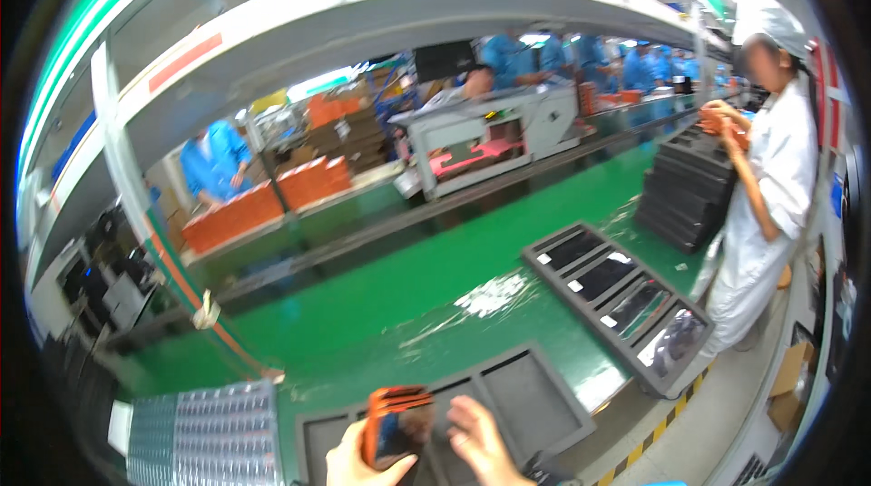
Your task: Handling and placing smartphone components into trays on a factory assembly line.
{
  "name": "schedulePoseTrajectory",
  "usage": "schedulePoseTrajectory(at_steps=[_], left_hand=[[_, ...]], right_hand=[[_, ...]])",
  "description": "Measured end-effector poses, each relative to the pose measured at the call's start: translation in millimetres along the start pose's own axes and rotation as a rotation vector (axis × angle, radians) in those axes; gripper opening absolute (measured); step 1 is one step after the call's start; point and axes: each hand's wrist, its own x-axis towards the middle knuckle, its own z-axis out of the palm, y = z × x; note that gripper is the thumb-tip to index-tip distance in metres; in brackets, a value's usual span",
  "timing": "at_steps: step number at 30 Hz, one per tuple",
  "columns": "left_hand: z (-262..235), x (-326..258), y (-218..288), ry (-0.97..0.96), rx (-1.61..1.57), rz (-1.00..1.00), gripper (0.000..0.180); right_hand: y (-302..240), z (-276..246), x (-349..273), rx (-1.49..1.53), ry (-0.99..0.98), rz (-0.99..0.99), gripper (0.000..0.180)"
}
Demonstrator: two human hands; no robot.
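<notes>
My left hand [358, 461] grips a small stack of orange-edged slabs with a dark, glossy face [406, 432], fingers and thumb wrapped round its sides. The slabs look like phones or phone screens, but blur hides their exact kind. Just right of the stack, my right hand [478, 441] is raised with its fingers apart and nothing in it. Below both hands lies a dark grey foam tray [533, 386] with rectangular compartments; its right compartment is bare, and my hands partly cover the others.
A second foam tray [626, 311] to the right holds several dark glossy panels on the green table [363, 304]. A clear ribbed plastic tray [201, 432] lies at left. Stacked black trays [687, 186] stand by a co-worker in white [771, 150]. A metal post [136, 186] rises at left.
</notes>
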Motion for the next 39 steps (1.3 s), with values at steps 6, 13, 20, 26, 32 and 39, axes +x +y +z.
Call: schedulePoseTrajectory(at_steps=[6,13,20,26,32,39], left_hand=[[15.1,30.5,-21.3,-0.617,0.387,0.231,0.049],[26.3,15.7,-53.2,-0.5,0.456,0.427,0.065],[33.8,0.9,-65.1,-0.331,0.502,0.437,0.075],[56.4,13.1,-47.5,-0.32,0.495,0.503,0.076],[65.7,17.8,-49.4,-0.455,0.517,0.351,0.082],[-24.1,-19.8,-65.5,0.135,0.316,0.305,0.053]], right_hand=[[-16.2,-21.8,8.9,0.015,0.046,-0.005,0.06],[-23.0,-2.5,8.7,-0.248,-0.049,-0.086,0.061],[-30.3,-15.7,-1.7,-0.359,-0.145,-0.076,0.053],[-38.4,-10.5,3.7,-0.403,0.126,-0.074,0.035],[-34.5,-18.0,6.4,-0.385,0.117,0.012,0.032],[-39.9,-18.3,12.0,-0.485,0.09,0.009,0.036]])
